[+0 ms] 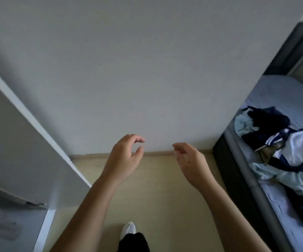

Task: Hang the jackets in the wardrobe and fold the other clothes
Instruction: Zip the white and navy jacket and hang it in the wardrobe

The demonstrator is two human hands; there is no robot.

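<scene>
Wall (147,70), plain pale grey, fills the top and middle of the view, straight ahead of the person. Beige floor (156,188) below it, with a light skirting board (96,155) running along the joint. White door panel (10,142) at far left, angled towards the wall, with a small metal fitting near its lower edge; cannot tell whether it belongs to a wardrobe. Bed (277,99) at right, with a dark frame and a pale blue sheet, its long side running beside the floor strip.

Clothes (281,142) lie in a loose unfolded heap on the bed, towards its near side: dark navy pieces, a white one with striped trim, light blue fabric, something olive in the middle. Single garments are hard to tell apart in the tangle. The heap is well apart from both hands.

Two bare forearms reach forward from the bottom edge. Left hand (125,157) is raised in front of the skirting board, fingers loosely curled, thumb and forefinger near each other but not touching, holding nothing. Right hand (190,160) is just beside it at about the same height, fingers also loosely curled, empty. The hands are apart and touch neither the wall nor each other.

Foot (128,229) in white at bottom centre on the floor, with a black trouser leg (134,242) above it.
</scene>
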